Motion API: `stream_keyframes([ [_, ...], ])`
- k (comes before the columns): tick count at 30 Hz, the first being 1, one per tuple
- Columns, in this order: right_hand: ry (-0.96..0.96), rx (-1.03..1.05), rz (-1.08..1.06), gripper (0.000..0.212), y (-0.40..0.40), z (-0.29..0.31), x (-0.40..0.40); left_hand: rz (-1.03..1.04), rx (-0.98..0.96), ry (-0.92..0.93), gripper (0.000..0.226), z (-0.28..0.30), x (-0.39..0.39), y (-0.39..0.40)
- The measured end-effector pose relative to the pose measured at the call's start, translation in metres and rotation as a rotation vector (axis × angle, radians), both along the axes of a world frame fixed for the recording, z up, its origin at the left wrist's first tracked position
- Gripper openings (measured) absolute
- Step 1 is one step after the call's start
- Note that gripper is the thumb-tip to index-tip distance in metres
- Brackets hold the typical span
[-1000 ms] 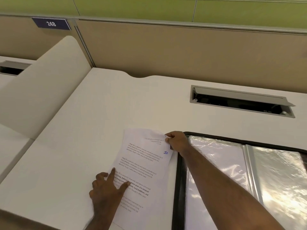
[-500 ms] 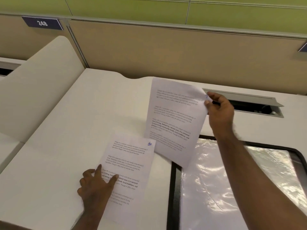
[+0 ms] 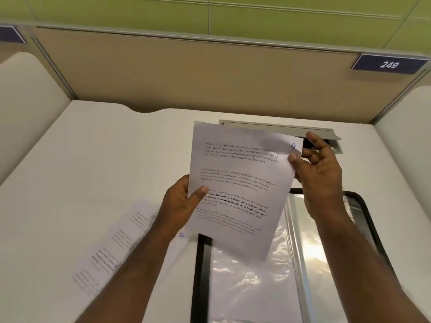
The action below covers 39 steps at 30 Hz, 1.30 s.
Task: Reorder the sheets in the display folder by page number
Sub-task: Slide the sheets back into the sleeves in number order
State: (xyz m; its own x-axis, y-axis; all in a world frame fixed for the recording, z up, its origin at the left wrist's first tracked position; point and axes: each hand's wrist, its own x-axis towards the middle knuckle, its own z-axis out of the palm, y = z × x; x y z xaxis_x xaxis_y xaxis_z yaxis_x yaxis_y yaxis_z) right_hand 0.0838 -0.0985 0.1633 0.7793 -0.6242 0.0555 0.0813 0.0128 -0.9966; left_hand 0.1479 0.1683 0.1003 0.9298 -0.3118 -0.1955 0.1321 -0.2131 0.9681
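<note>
A printed white sheet (image 3: 240,183) with a blue handwritten 9 in its top right corner is held up above the desk. My left hand (image 3: 180,203) pinches its left edge, thumb on the front. My right hand (image 3: 317,173) grips its right edge near the number. A second printed sheet (image 3: 116,243), marked 10 in blue, lies flat on the desk under my left forearm. The open black display folder (image 3: 201,276) with shiny clear sleeves lies at the lower right, partly hidden by the held sheet and my right arm.
The white desk (image 3: 93,164) is bounded by a beige partition behind and curved white dividers at both sides. A grey cable hatch (image 3: 268,128) sits in the desk behind the held sheet. A blue plate reading 249 (image 3: 389,64) hangs at the upper right.
My left hand has left the sheet marked 10 on the desk and taken the left edge of the raised sheet. The view has shifted to the right.
</note>
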Motion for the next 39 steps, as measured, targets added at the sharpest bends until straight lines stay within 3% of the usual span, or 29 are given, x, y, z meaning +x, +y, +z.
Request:
stream_keyframes([
  [2,0.034,0.036,0.024,0.052,-0.021,-0.001,-0.01,0.03,-0.064,0.055,0.019,0.005,-0.005,-0.022],
  [5,0.179,0.093,0.195,0.059,-0.055,-0.008,-0.028,0.04,-0.133,0.111,0.017,0.007,-0.012,-0.054],
  [8,0.365,0.094,0.39,0.037,-0.085,-0.027,-0.047,0.031,-0.173,0.159,0.018,0.005,-0.017,-0.084],
  [13,0.433,0.055,0.264,0.025,-0.142,-0.059,-0.068,-0.065,-0.166,0.196,0.023,-0.003,-0.019,-0.137],
  [16,0.355,0.084,0.123,0.054,-0.184,-0.06,-0.085,-0.08,-0.135,0.232,0.027,-0.013,-0.018,-0.174],
  [18,0.292,0.11,-0.018,0.052,-0.216,-0.058,-0.098,-0.075,-0.036,0.182,0.025,-0.031,-0.017,-0.201],
  [20,0.223,0.162,-0.166,0.038,-0.248,-0.058,-0.111,-0.099,0.156,0.012,0.028,-0.054,-0.017,-0.228],
  [23,0.138,0.246,-0.348,0.038,-0.289,-0.06,-0.128,-0.327,0.419,-0.291,0.035,-0.084,-0.025,-0.267],
  [25,0.125,0.27,-0.41,0.034,-0.304,-0.059,-0.134,-0.464,0.576,-0.449,0.039,-0.102,-0.031,-0.289],
  [28,0.141,0.291,-0.445,0.011,-0.312,-0.057,-0.138,-0.541,0.87,-0.57,0.04,-0.114,-0.037,-0.312],
  [30,0.168,0.287,-0.439,0.014,-0.313,-0.06,-0.139,-0.558,1.0,-0.599,0.038,-0.115,-0.038,-0.319],
  [35,0.204,0.325,-0.439,0.028,-0.315,-0.075,-0.138,-0.545,0.966,-0.623,0.03,-0.118,-0.029,-0.32],
  [39,0.231,0.331,-0.419,0.026,-0.312,-0.082,-0.135,-0.543,0.793,-0.46,0.035,-0.114,-0.017,-0.32],
])
